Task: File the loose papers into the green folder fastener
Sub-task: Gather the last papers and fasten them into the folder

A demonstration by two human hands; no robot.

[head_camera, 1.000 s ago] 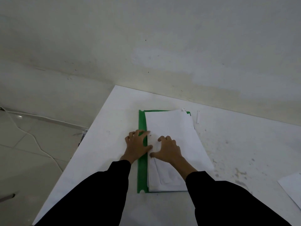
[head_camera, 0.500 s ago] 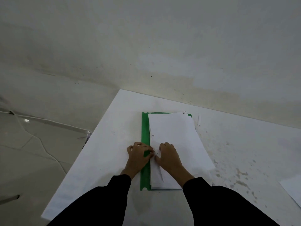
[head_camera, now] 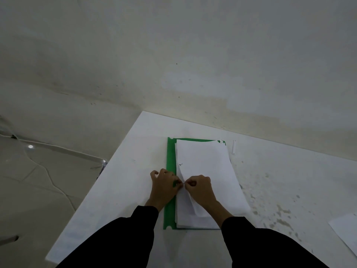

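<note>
A white worktop (head_camera: pixel 125 190) carries a green folder (head_camera: pixel 171 161), lying open and flat. The papers (head_camera: pixel 208 171) sit stacked on the folder, leaving a green margin bare along its left side. A single sheet (head_camera: pixel 345 229) lies well to the right of the folder. Over the folder's left margin the left hand (head_camera: pixel 164 187) and right hand (head_camera: pixel 201 188) meet with fingers curled, both pinching the lifted left edge of the papers. A small white strip (head_camera: pixel 234 147) lies just beside the folder's far right corner.

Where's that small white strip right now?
Head view: the white strip lies on the table, just right of the far right corner of the green folder, close beside the paper stack.
</note>
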